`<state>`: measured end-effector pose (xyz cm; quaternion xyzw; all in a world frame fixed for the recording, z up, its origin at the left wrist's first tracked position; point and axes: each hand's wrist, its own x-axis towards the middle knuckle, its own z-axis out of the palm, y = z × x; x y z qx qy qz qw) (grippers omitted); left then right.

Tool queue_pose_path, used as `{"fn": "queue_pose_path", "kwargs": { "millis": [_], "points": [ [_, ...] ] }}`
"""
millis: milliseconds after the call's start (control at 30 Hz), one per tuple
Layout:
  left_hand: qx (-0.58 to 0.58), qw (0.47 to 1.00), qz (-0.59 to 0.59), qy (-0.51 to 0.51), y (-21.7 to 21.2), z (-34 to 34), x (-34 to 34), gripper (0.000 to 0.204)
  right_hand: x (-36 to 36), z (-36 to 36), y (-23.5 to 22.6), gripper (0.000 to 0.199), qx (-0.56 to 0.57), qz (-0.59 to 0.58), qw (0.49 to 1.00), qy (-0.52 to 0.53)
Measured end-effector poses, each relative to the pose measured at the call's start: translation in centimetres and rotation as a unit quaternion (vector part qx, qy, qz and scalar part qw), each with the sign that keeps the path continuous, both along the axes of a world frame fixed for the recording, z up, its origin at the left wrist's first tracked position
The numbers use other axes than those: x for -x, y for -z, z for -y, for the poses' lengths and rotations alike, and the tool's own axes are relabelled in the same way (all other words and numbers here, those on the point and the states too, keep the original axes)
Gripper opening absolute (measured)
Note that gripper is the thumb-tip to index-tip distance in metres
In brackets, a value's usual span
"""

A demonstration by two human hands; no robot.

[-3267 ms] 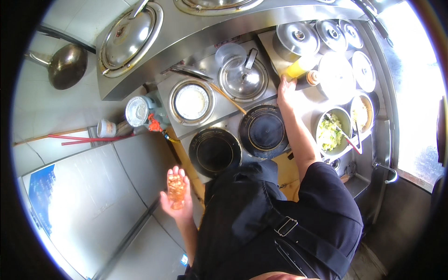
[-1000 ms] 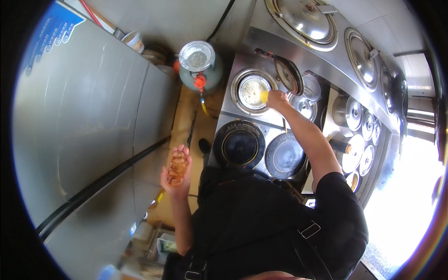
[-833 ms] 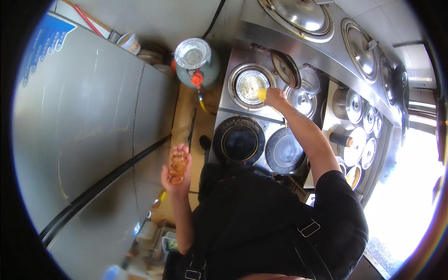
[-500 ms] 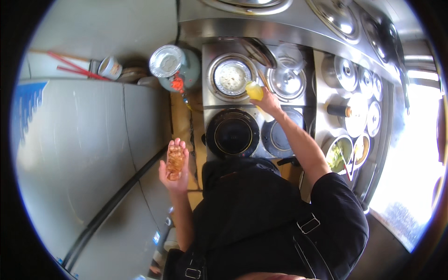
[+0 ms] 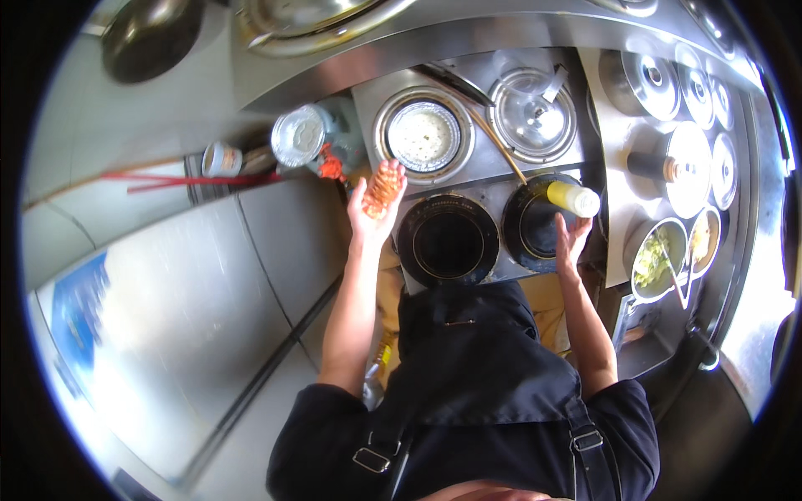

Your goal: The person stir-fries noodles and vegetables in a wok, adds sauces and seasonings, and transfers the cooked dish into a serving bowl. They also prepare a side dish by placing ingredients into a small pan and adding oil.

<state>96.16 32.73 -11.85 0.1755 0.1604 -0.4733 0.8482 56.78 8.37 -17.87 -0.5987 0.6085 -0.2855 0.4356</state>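
My left hand (image 5: 373,219) is raised palm up left of the stove. Across its palm and fingers lies a reddish-brown, ridged piece of food (image 5: 385,189), resembling sliced cooked meat. At the right burner, my right hand (image 5: 573,242) has its thumb and fingers at a clear squeeze bottle (image 5: 565,195) with yellow liquid and a whitish end. The bottle is tilted sideways above a black round pan (image 5: 522,221); part of the grip is hidden. Ahead of my left hand sits a silver bowl (image 5: 454,136) of whitish, speckled contents, set in a ringed burner.
Another black pan (image 5: 449,245) occupies the near left burner. A glass-lidded pot (image 5: 535,117) and a long wooden stick (image 5: 499,142) are behind. To the right stand lidded pots (image 5: 689,171) and a bowl of chopped greens (image 5: 639,250). A foil-topped container (image 5: 298,138) stands left.
My left hand has moved forward and right with the food toward the bowl. My right hand has drawn the bottle back and right, away from the bowl. The whole view has shifted.
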Motion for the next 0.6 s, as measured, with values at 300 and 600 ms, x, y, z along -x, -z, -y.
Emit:
{"fn": "queue_pose_path", "kwargs": {
  "millis": [300, 600],
  "points": [
    [-0.282, 0.772, 0.530, 0.208, 12.1, 11.1, -6.9, 0.058, -3.3, -11.4, -4.8, 0.044, -0.009, -0.109, 0.968, -0.225],
    [-0.411, 0.428, 0.793, 0.140, 10.7, 10.9, -7.9, 0.030, -25.6, -5.3, -0.3, 0.028, 0.148, -0.075, 0.910, -0.379]
  ]
}}
